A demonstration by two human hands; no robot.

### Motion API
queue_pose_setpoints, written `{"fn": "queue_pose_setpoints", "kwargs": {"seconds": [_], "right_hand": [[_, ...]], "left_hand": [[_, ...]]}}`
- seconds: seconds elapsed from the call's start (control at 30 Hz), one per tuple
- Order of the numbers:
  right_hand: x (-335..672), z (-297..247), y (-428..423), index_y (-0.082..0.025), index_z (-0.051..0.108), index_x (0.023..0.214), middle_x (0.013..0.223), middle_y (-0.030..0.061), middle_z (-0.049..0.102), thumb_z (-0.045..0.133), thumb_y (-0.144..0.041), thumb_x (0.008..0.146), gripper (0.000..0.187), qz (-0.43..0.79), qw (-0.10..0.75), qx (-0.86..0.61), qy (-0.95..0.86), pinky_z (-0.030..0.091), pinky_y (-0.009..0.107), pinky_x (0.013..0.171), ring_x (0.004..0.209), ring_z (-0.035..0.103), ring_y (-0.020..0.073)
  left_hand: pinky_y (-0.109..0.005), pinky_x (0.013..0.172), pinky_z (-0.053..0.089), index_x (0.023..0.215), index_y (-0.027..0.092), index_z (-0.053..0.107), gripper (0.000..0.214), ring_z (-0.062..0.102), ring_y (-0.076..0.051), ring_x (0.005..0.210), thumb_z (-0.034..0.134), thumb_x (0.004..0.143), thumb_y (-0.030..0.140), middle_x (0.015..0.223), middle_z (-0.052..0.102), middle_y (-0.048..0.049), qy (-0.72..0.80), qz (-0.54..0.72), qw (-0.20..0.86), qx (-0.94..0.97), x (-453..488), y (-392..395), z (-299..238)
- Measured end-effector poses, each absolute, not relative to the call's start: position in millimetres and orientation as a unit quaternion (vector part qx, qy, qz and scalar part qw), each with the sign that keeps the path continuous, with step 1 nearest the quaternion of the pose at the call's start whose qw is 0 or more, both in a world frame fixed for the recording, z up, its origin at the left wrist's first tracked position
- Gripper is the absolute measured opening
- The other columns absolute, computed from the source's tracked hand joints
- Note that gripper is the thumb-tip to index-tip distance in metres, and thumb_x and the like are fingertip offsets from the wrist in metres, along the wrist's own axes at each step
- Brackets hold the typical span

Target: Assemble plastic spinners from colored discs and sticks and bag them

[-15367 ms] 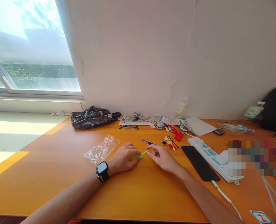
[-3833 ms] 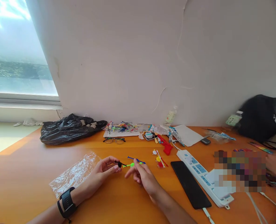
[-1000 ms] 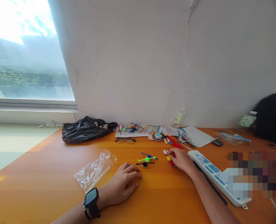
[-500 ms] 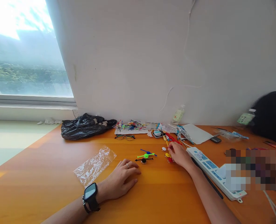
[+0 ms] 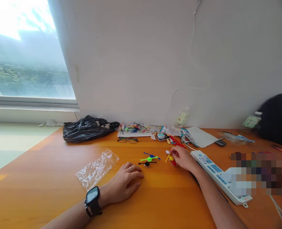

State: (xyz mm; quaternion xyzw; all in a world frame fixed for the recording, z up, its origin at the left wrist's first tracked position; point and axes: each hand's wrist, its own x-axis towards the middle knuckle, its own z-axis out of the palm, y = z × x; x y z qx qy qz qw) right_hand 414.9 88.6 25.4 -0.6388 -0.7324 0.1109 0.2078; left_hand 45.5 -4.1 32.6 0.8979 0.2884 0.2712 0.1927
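Observation:
On the table, my right hand (image 5: 182,157) has its fingertips pinched together at a yellow plastic arrow (image 5: 167,158). The arrow slants beside a yellow disc (image 5: 171,158); whether the two are joined I cannot tell. A red disc piece (image 5: 173,163) lies just under the fingers, and a white disc piece (image 5: 167,152) sits behind. My left hand (image 5: 125,181) rests on the tabletop, fingers spread, holding nothing. Ahead of it are three arrow spinners: a black one (image 5: 147,164), a green one (image 5: 149,159) and a blue one (image 5: 156,156), close together.
A clear plastic bag (image 5: 98,168) lies left of my left hand. Right of my right arm runs a white power strip (image 5: 212,168). Along the wall are a black plastic bag (image 5: 85,130), eyeglasses (image 5: 128,140), a pile of small coloured parts (image 5: 137,128) and a bottle (image 5: 182,117).
The yellow arrow has swung from nearly upright to a low slant left of the yellow disc. My right hand has shifted slightly; my left hand stays still.

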Motion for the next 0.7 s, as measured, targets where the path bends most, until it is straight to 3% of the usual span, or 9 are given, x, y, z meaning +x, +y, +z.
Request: {"fn": "queue_pose_setpoints", "kwargs": {"seconds": [0.17,0.27,0.37,0.53,0.7], "right_hand": [[409.7,28.5,81.0,-0.019,0.072,0.110,0.107,0.0069,0.070,0.052,-0.005,0.078,0.040,0.145,0.206,-0.602,-0.758,0.049,0.030,0.077,0.082,0.063,0.0184],[407.5,30.0,80.2,-0.018,0.071,0.104,0.106,0.0070,0.071,0.054,-0.009,0.080,0.031,0.128,0.213,-0.591,-0.767,0.050,0.032,0.079,0.080,0.063,0.0184],[407.7,28.1,81.9,-0.018,0.070,0.100,0.107,0.0077,0.072,0.056,-0.011,0.082,0.024,0.131,0.215,-0.592,-0.765,0.052,0.033,0.084,0.088,0.066,0.0208],[405.5,23.6,82.5,-0.019,0.073,0.108,0.119,0.0109,0.074,0.056,-0.013,0.087,0.028,0.158,0.231,-0.594,-0.754,0.053,0.035,0.094,0.109,0.069,0.0248],[405.0,17.9,82.3,-0.021,0.075,0.116,0.131,0.0115,0.070,0.061,-0.012,0.082,0.038,0.140,0.229,-0.585,-0.765,0.050,0.039,0.106,0.125,0.064,0.0268]], "left_hand": [[-0.045,0.102,0.049,0.119,0.028,0.070,0.024,0.058,-0.028,0.114,0.051,0.105,0.034,0.122,0.068,-0.0100,0.286,0.273,0.196,0.897,45.6,-4.1,33.0],[-0.045,0.102,0.049,0.120,0.028,0.070,0.025,0.058,-0.028,0.114,0.051,0.105,0.033,0.122,0.068,-0.0103,0.283,0.274,0.198,0.898,45.5,-3.8,32.2],[-0.045,0.102,0.049,0.119,0.028,0.070,0.024,0.058,-0.028,0.114,0.052,0.105,0.033,0.122,0.068,-0.0100,0.285,0.272,0.196,0.898,45.5,-3.8,32.0],[-0.045,0.102,0.050,0.117,0.028,0.070,0.023,0.058,-0.028,0.113,0.051,0.105,0.032,0.121,0.068,-0.0096,0.288,0.272,0.193,0.898,45.9,-4.3,33.5],[-0.045,0.102,0.050,0.120,0.028,0.070,0.024,0.058,-0.028,0.113,0.051,0.105,0.033,0.121,0.068,-0.0098,0.288,0.272,0.191,0.898,46.0,-4.0,33.8]]}}
